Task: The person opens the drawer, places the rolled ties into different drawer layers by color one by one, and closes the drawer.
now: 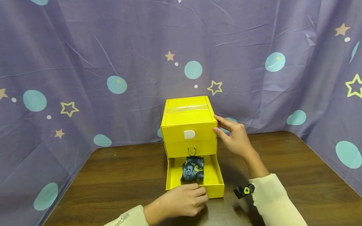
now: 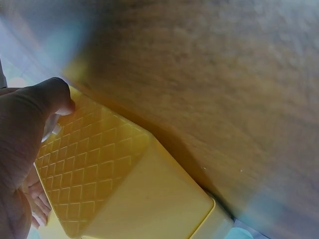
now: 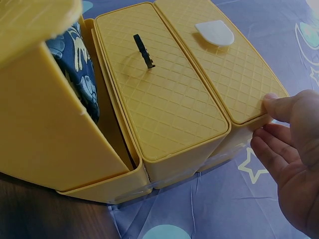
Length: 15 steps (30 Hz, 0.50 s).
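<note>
A yellow three-drawer box [image 1: 187, 116] stands upright, its bottom drawer [image 1: 216, 191] pulled out toward me. Inside that drawer lies a folded dark blue patterned cloth [image 1: 193, 169]. My left hand [image 1: 182, 200] is at the drawer's front, fingers curled; in the left wrist view its thumb lies by the front's edge, over a white pull [image 2: 50, 127] that it mostly hides. With my right hand [image 1: 236, 139] I hold the upper right corner of the box, thumb on the top drawer's front and fingers along the side. The top and middle drawers are closed.
On the top drawer is a white tab [image 1: 189, 134], and a dark ring pull [image 1: 192, 152] hangs on the middle one. Clear tape [image 1: 187, 108] crosses the box's top. Brown wooden table [image 1: 119, 178] lies on both sides, with a purple curtain [image 1: 143, 41] behind.
</note>
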Available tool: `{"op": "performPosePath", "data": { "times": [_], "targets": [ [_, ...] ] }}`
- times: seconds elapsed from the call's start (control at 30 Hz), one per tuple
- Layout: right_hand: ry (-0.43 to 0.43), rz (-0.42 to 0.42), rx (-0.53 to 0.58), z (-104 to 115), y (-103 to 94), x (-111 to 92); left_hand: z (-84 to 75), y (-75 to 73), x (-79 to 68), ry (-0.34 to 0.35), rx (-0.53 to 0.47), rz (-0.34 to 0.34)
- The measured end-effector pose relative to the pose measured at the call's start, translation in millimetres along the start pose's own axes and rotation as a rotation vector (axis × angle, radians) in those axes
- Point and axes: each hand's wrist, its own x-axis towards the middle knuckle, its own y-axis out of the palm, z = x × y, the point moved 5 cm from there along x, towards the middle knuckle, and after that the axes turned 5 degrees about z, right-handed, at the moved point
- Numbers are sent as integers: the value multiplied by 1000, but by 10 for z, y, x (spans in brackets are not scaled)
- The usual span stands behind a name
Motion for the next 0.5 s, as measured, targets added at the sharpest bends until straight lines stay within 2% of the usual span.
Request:
{"op": "performPosePath", "data": {
  "times": [0.5],
  "targets": [
    [2,-11,-11,-1,4,3,16,96,-22,-6,-8,-8]
  ]
}}
